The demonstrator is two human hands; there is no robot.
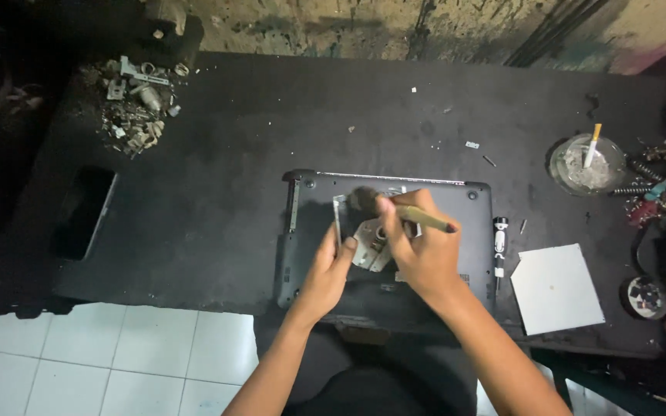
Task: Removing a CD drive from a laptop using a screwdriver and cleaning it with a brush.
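A dark laptop base (302,231) lies upside down on the black table (217,169), near its front edge. My right hand (419,250) is closed around a small brush (406,212); its wooden handle points right and its bristle head rests on the laptop base near the back edge. My left hand (327,271) rests on the base with the fingers against a flat silver metal part (367,245). A thin silver strip (337,219) stands just left of the brush head.
A screwdriver (499,245) lies right of the laptop, beside a white square sheet (556,288). A glass ashtray (586,163) holds a cigarette. Cluttered tools and springs (660,192) sit at the far right. A scrap-metal pile (134,104) and a dark phone (85,212) are at left.
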